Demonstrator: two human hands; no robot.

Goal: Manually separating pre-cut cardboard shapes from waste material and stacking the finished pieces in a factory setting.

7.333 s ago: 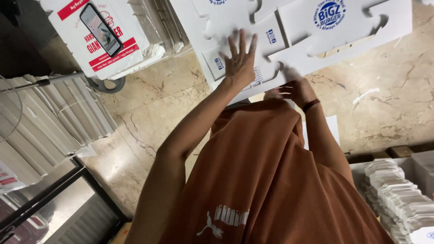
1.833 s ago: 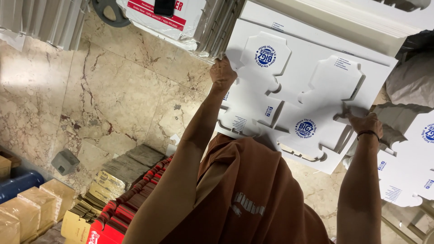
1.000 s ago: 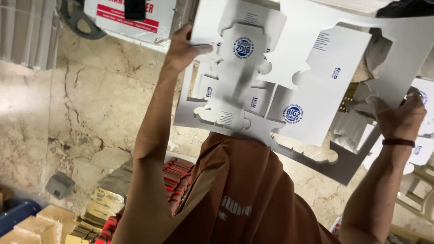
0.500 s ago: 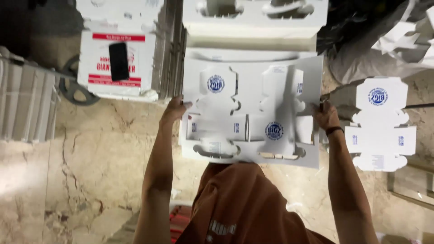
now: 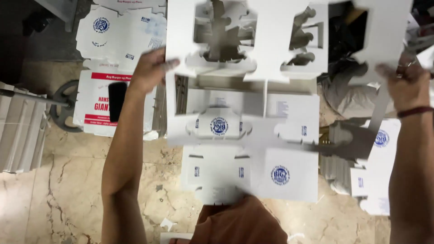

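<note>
Both hands are raised ahead of the person, each gripping one side edge of a white die-cut cardboard waste frame (image 5: 271, 40), a sheet with box-shaped openings punched out of it. The left hand (image 5: 151, 68) is closed on the frame's left edge, fingers curled over the top of the card. The right hand (image 5: 402, 79) is closed on the right edge; a dark red band sits on that wrist. The frame is held in the air, clear of the floor, and runs across the upper part of the view between the two hands.

Directly beneath it, a die-cut sheet of box blanks (image 5: 253, 153) lies flat, white with round blue emblems and small blue marks. Whether the frame touches this sheet at its lower strip cannot be told.

To the left, on the marble floor (image 5: 58, 194), a printed white carton with red lettering (image 5: 97, 108) carries a black phone (image 5: 117, 100) on its top face. A loose box blank (image 5: 120, 34) lies beyond it. A stack of folded white cardboard (image 5: 20, 129) stands at the far left edge, with a dark wheel (image 5: 63, 110) beside it. More white box blanks (image 5: 377, 167) lie at the right, under the right forearm. The person's rust-brown shirt (image 5: 239, 223) fills the bottom centre.
</note>
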